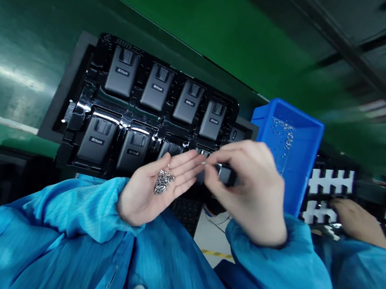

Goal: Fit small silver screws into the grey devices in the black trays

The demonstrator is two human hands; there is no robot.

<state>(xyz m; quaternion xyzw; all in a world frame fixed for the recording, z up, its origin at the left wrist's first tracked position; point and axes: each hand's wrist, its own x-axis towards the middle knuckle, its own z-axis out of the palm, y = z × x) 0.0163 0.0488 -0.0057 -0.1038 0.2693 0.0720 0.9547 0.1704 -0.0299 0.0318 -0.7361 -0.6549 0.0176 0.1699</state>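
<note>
Centre-left of the frame, my left hand [149, 188] lies open, cupping a small heap of screws [163, 181]: tiny, light, slippery, apt to roll. Just right, my right hand [244, 189] pinches one screw by its fingertips.

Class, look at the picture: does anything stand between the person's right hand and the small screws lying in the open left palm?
Nothing visible does. The screws lie uncovered in the left hand, and the right hand pinches at that hand's fingertips, with only open palm between.
</note>
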